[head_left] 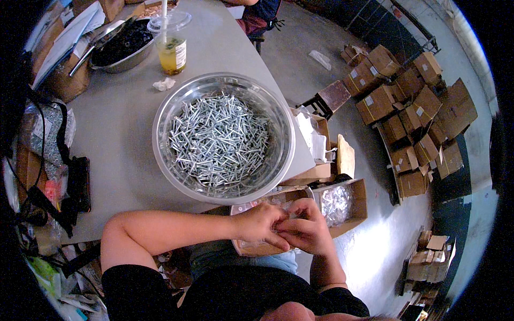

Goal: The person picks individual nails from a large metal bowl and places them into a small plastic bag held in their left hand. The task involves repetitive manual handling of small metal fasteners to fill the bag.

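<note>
My left hand (261, 224) and my right hand (308, 227) meet over my lap, fingers closed and pinched together. Whatever lies between the fingertips is too small and hidden to name. Under them, on my lap, rests an open container (243, 247) with clear plastic in it. Just beyond my hands, on the grey table (126, 184), stands a large round metal bowl (160, 155). A heap of silvery screws or nails (219, 139) fills much of it.
A cardboard box of clear plastic bags (337, 206) stands right of my hands. On the table are a lidded drink cup (174, 53), crumpled tissue (164, 84) and a dark-filled basin (120, 64). Stacked cartons (412, 112) stand on the floor at right. Someone sits beyond the table.
</note>
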Demonstrator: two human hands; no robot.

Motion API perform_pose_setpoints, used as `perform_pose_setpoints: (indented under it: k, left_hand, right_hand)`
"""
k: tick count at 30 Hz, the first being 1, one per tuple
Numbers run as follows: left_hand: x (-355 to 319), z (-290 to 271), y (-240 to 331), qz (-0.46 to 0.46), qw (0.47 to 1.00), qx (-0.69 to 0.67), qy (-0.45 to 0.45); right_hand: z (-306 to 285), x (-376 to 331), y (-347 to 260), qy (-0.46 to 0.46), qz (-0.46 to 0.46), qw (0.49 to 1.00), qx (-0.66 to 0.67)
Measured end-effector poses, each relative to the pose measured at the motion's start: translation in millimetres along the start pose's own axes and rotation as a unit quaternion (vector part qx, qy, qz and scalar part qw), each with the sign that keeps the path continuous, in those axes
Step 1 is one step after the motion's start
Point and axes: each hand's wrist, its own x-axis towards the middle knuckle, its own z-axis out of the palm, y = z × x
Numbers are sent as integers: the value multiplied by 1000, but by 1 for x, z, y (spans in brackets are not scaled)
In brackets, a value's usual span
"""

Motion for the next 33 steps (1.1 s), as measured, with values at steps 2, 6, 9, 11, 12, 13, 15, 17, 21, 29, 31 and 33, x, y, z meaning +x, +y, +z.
perform_pose_setpoints:
  k: [2, 6, 9, 11, 12, 13, 15, 17, 21, 29, 31, 33]
  left_hand:
    - [1, -1, 3, -1, 999, 10, 44]
    - [5, -7, 22, -19, 986, 22, 166]
    - [5, -7, 15, 38, 979, 54, 191]
    - [5, -8, 13, 47, 980, 66, 184]
    - [4, -8, 12, 50, 980, 72, 181]
    - [4, -7, 12, 45, 978, 76, 187]
    - [3, -7, 14, 36, 976, 84, 199]
    - [3, -8, 17, 31, 976, 95, 193]
    - [1, -7, 18, 17, 978, 97, 181]
    - [2, -7, 13, -73, 980, 0, 183]
    - [3, -6, 11, -91, 981, -30, 170]
    - [2, -4, 11, -96, 980, -40, 172]
  right_hand:
    - [0, 1, 0, 4, -23, 999, -40]
    - [-2, -4, 9, 67, 20, 997, -46]
    - [-3, -6, 10, 85, 70, 993, -37]
    - [-3, -7, 8, 87, 99, 990, -39]
    - [-2, -5, 6, 78, 124, 988, -39]
    - [-2, -3, 2, 69, 149, 986, -38]
    - [-1, -1, 2, 55, 158, 985, -43]
    - [0, -1, 6, 47, 124, 990, -54]
    - [2, -5, 8, 45, 116, 991, -55]
    - [-51, -43, 42, 98, 280, 908, -296]
    - [-49, -51, 48, 104, 319, 887, -318]
    - [-28, -52, 55, 37, 290, 918, -269]
